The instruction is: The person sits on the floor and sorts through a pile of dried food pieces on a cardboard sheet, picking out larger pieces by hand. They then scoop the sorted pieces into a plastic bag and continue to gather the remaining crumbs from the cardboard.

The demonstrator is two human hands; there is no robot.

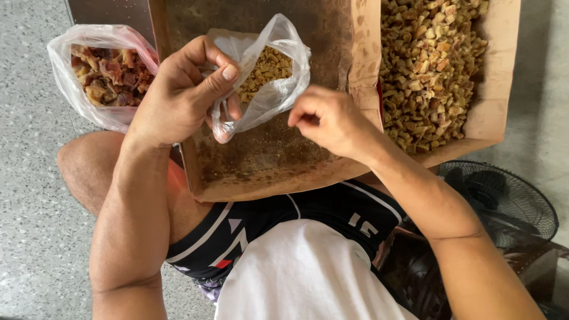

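White cloth of the person's shirt (308,272) fills the bottom of the view, closest to the camera, with black patterned shorts (261,225) just above it and a bare knee at the left over the speckled floor (29,207). Resting on the lap is a large, shallow cardboard tray (267,160), its brown bottom stained and dusted with crumbs. To its right a second cardboard box (492,106) is heaped with chopped tan pieces (427,65). A black fan grille (504,201) sits on the floor at lower right. At upper left a thin plastic bag (65,77) holds reddish-brown chunks (109,74). Above the tray, a small clear plastic bag (278,77), partly filled with tan crumbs, hangs between the two hands. The left hand (178,95) pinches the bag's gathered edge between thumb and curled fingers. The right hand (326,118), fingers curled in narrowly, touches the bag's right side at the fingertips.
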